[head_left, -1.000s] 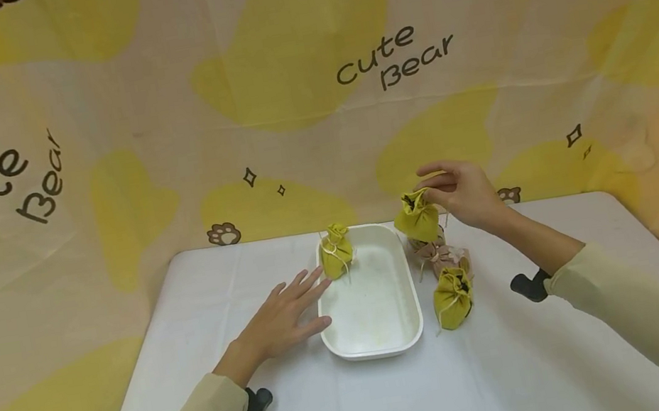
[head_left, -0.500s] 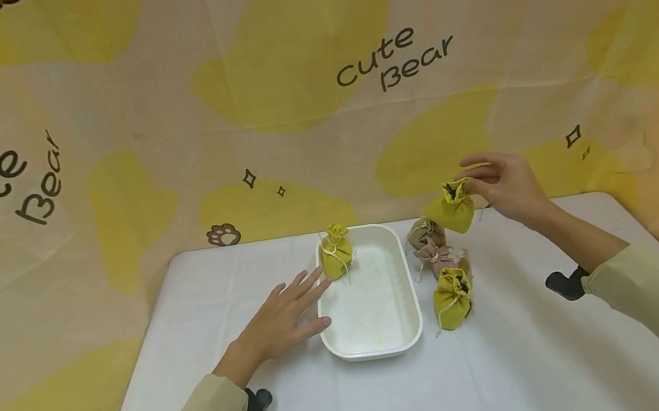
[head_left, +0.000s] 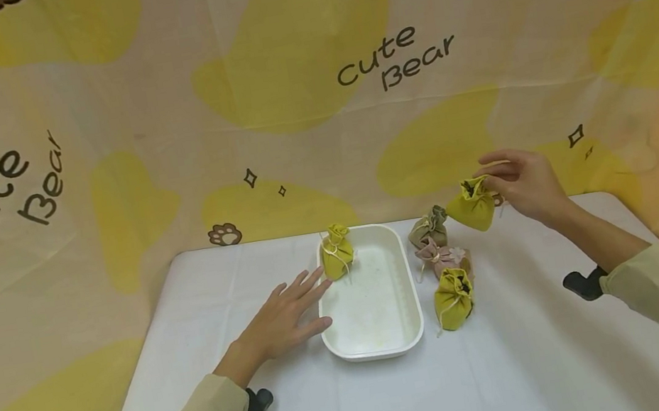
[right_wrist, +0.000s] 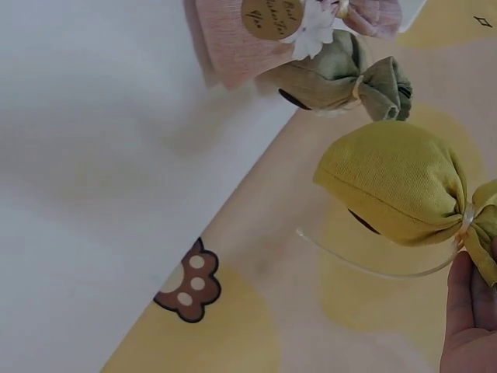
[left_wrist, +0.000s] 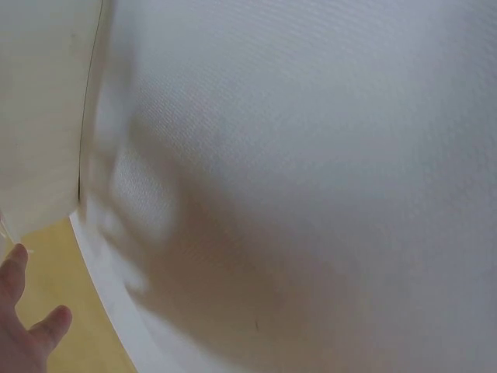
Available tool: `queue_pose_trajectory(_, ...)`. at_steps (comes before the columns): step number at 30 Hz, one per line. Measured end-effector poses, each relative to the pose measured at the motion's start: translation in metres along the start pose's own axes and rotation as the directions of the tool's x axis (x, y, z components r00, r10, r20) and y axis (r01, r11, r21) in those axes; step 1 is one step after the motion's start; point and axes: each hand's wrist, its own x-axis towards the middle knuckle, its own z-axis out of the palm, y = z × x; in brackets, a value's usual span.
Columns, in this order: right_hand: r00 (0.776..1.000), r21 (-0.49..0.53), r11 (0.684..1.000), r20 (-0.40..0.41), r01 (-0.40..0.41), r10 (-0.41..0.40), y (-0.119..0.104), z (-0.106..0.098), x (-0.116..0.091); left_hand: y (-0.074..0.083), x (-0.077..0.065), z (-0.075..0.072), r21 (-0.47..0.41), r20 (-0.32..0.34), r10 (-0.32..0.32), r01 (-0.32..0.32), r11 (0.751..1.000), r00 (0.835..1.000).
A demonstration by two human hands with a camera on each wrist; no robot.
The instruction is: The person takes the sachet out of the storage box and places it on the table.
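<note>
My right hand pinches a yellow-green drawstring pouch by its gathered neck, holding it up at the table's back right. In the right wrist view that pouch hangs with its cord dangling. Left of it sits a grey-green pouch, then a pink pouch with a white flower and a round tag, then another yellow-green pouch nearest me. One more yellow-green pouch is at the left side of the white tray. My left hand, fingers spread, is at the tray's left rim.
The white-covered table ends at the back against a patterned cloth backdrop with yellow patches and lettering. Three pouches stand in a close row beside the tray's right wall.
My right hand has moved right with the yellow-green pouch, away from the row, uncovering the grey-green pouch behind it. My left hand has stayed in place.
</note>
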Motion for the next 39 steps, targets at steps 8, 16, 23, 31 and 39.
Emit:
queue_pose_trajectory(8,0.999,-0.029,0.999,-0.014,-0.035,0.035,0.012,-0.004,-0.003,0.0,0.0,-0.001,0.0,0.01,-0.006,0.006,1.0,1.0)
queue_pose_trajectory(16,0.999,-0.023,0.999,-0.011,-0.04,0.04,0.029,0.001,-0.007,0.0,0.001,0.0,0.0,0.016,-0.013,0.013,1.0,1.0)
queue_pose_trajectory(23,0.999,-0.007,0.999,-0.013,-0.032,0.031,0.046,0.011,-0.011,0.0,0.001,0.0,0.005,0.016,-0.01,0.01,1.0,1.0)
queue_pose_trajectory(31,0.999,-0.043,0.998,0.017,-0.05,0.051,0.055,0.02,-0.015,0.0,0.002,0.0,0.011,0.019,-0.017,0.017,1.0,1.0)
queue_pose_trajectory(39,0.976,-0.123,0.992,0.213,-0.027,0.053,0.053,0.03,-0.014,0.001,0.002,-0.001,0.002,0.027,-0.021,0.021,1.0,0.999)
